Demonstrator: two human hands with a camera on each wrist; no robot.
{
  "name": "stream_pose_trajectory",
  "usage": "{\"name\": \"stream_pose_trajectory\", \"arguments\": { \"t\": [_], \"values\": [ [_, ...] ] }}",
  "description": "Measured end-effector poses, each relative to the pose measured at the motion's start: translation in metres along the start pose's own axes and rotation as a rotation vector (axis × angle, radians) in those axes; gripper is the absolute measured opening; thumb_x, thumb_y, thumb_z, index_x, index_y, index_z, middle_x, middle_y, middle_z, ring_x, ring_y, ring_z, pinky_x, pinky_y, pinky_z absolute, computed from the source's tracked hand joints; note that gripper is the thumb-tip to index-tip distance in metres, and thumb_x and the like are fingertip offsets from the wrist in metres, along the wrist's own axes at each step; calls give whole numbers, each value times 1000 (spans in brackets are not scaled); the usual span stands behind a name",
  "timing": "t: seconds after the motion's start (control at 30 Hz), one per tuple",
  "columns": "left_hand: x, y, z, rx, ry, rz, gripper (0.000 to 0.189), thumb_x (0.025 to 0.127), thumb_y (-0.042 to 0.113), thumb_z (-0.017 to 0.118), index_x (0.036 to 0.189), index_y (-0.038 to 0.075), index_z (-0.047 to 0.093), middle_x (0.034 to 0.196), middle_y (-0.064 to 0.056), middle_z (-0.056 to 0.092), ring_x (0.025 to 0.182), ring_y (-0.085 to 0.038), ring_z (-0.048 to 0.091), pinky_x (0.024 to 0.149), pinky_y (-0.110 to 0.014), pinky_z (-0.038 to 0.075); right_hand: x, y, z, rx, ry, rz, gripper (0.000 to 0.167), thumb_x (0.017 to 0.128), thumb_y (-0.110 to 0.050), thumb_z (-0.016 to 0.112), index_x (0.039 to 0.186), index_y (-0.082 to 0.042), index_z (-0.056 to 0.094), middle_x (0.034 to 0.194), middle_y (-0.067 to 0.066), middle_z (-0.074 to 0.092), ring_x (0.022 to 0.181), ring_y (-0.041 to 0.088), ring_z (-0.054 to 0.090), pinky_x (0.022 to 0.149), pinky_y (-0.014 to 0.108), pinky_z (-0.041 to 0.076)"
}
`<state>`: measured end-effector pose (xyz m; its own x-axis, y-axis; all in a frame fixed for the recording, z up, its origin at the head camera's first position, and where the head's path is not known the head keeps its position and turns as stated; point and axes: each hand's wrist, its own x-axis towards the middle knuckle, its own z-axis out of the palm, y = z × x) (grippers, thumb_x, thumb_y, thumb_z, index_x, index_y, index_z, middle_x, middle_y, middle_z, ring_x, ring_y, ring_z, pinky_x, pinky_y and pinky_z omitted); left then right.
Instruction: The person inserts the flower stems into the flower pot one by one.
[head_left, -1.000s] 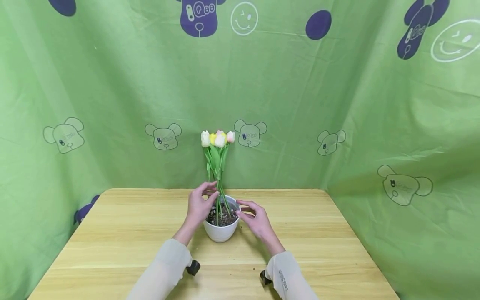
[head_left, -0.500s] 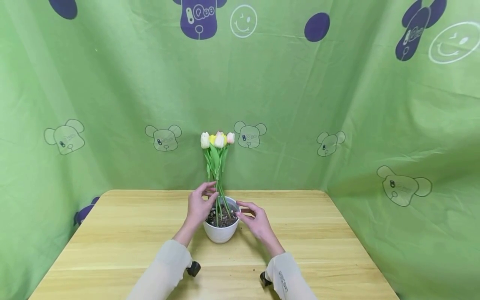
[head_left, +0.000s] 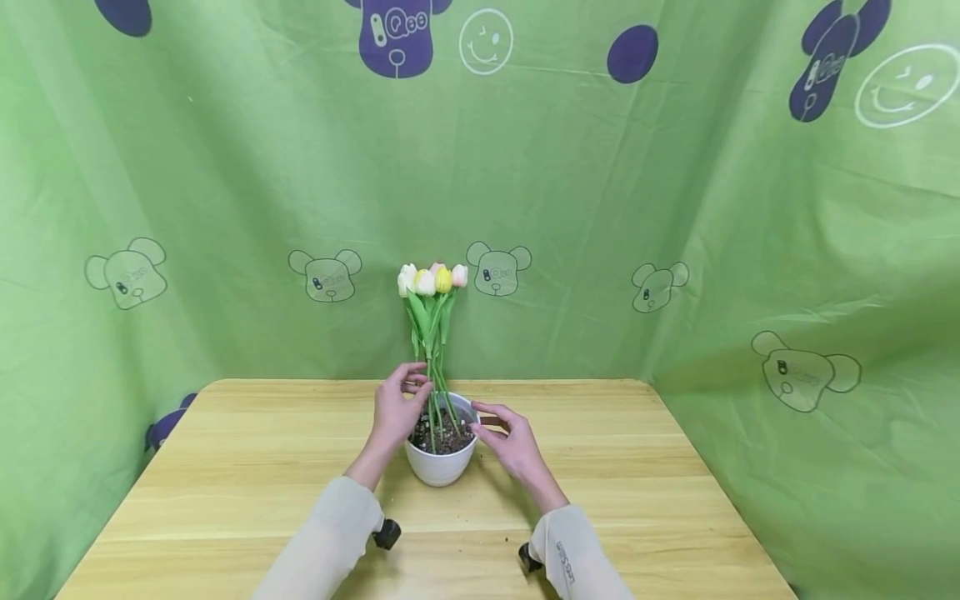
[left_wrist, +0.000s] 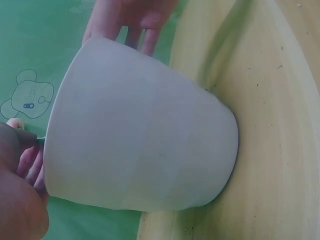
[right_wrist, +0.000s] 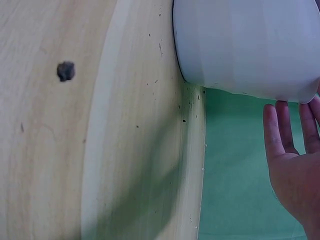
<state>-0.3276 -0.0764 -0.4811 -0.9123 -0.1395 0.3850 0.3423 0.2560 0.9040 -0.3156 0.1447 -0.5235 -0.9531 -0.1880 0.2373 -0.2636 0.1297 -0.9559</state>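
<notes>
Several tulips [head_left: 426,283], white, yellow and pale pink, stand upright on green stems in a white flower pot [head_left: 439,468], also large in the left wrist view [left_wrist: 145,130]. Dark soil [head_left: 448,440] fills the pot. My left hand [head_left: 395,410] pinches a tulip stem above the pot's left side between thumb and fingers. At the right rim, my right hand [head_left: 517,446] touches the pot with its fingertips. In the right wrist view the right hand's fingers [right_wrist: 272,132] look fairly straight against the pot's outer wall.
The pot stands on a light wooden table [head_left: 247,492], near its back edge. A few dark crumbs [right_wrist: 65,71] lie on the wood. A green printed curtain [head_left: 600,208] hangs behind and on both sides.
My left hand has shifted slightly left with the pinched tulip. The flower heads have moved leftward at the front, and a yellow one now shows more. The right hand stays at the rim.
</notes>
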Motion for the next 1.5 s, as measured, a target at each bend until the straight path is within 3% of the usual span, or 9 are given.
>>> {"name": "stream_pose_trajectory", "arguments": {
  "t": [1.17,1.33,1.5],
  "values": [
    [-2,-6,1,17,-8,-10,40,90,2,75,129,5,66,106,-13,76,89,-26,72,73,-27,63,0,-1,2,-6,14,11,39,91,0,75,130,-3,69,138,16,65,121,43,63,100,29,58],
    [-4,-3,-2,14,-11,-36,40,91,4,75,130,7,66,109,-11,76,92,-26,72,74,-28,64,-1,-2,2,-15,14,18,40,91,-1,75,130,-4,69,138,17,65,121,39,65,101,29,58],
    [-6,-1,-12,43,-5,-23,40,91,4,74,130,6,66,111,-13,76,95,-28,73,76,-32,64,-1,-2,1,-50,14,24,40,92,-2,74,132,-5,69,138,16,65,120,36,65,102,31,58]
  ]
}}
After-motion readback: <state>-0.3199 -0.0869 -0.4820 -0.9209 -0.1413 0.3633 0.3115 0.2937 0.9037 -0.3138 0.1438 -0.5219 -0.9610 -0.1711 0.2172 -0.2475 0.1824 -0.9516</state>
